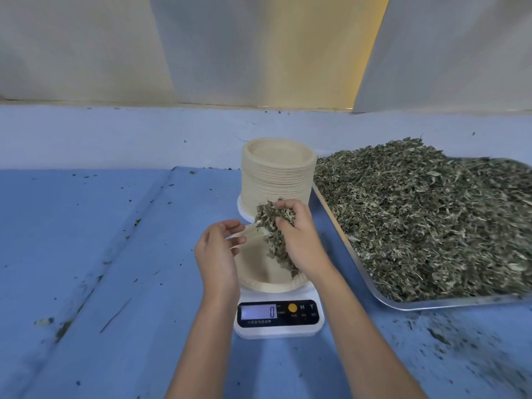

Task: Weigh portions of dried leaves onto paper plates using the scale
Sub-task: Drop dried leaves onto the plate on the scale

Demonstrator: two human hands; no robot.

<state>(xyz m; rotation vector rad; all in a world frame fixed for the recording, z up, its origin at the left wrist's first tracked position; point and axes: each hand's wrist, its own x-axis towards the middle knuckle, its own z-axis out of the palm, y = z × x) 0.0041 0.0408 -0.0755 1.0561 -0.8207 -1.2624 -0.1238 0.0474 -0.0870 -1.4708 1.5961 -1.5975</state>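
Soft, even light; a warm yellow glow shows through the curtains [201,38] beyond the far edge. Shadows are faint. Wide-angle bending curves the tabletop [115,254]; its near right corner is blurred.

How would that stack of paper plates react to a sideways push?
The stack of paper plates looks about as tall as wide, so a high push might tip it. Its thin nested plates look light, so upper ones could slide off.

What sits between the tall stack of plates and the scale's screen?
In the head view, one paper plate on the scale, with the right hand gripping dried leaves above it.
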